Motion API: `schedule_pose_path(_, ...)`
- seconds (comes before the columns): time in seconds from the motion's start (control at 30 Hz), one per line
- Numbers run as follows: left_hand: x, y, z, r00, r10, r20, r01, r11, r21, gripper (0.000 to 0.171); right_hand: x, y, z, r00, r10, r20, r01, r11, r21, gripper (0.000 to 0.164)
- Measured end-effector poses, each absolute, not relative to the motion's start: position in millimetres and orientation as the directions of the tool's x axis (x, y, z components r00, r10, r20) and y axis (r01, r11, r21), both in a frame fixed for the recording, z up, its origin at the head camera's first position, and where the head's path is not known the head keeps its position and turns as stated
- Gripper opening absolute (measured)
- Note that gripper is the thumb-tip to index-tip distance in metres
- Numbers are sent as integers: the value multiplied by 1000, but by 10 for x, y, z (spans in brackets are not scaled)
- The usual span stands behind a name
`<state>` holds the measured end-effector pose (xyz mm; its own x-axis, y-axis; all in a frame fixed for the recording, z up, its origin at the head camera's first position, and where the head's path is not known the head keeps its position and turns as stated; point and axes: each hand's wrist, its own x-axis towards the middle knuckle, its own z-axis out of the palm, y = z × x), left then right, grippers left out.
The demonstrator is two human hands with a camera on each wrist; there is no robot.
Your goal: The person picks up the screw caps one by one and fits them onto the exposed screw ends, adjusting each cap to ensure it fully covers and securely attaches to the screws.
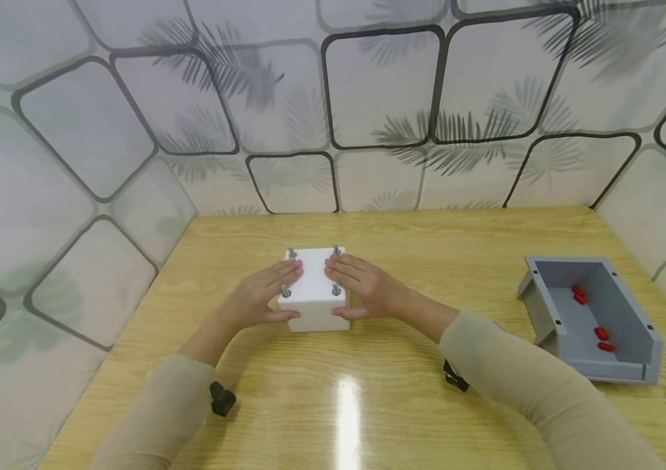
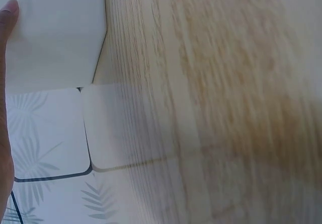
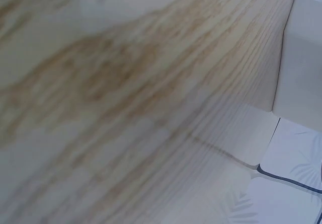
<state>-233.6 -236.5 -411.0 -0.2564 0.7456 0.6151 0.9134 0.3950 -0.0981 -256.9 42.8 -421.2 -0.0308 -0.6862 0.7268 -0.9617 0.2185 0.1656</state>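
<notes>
A white box with a flat top and smooth sides (image 1: 314, 277) sits on a shiny yellow-brown wooden table (image 1: 415, 398), a bit left of the middle in the head view. Four small silver metal bolts (image 1: 336, 290) stick up from its top, one near each corner.

The left hand (image 1: 257, 297) is on the left side of the box and the right hand (image 1: 371, 291) is on the right side. Both hands are wide, with the fingers close to straight. The fingertips lie on the top of the box, between the back bolts and the front bolts, and the thumbs touch the front side. The fingertips of the two hands are apart, with bare white top between them. The left wrist view shows a thumb against the white side of the box; the right wrist view shows hardly any of the hand.

Well off to the right is a grey plastic bin with an open top (image 1: 632, 297). Four little red pieces (image 1: 601, 333) lie inside — two near the back and two closer to the front. Both arms wear light tan sleeves (image 1: 520, 369). Behind the table is a pale wall covering (image 1: 382, 88) with dark rounded squares and grey leaves on it.
</notes>
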Motion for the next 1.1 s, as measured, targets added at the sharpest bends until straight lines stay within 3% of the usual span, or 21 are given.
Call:
schedule_pose_path(0.87, -2278, -2198, -4086, -246, 759, 603, 912, 391, -119, 74, -2462, 612, -4230, -50, -682, 729, -957, 241, 160, 66)
schedule_pose_path(1.1, -2291, -2136, -4080, -220, 762, 609, 924, 363, -121, 74, -2426, 681, -4215, -71, -691, 719, -953, 260, 157, 65)
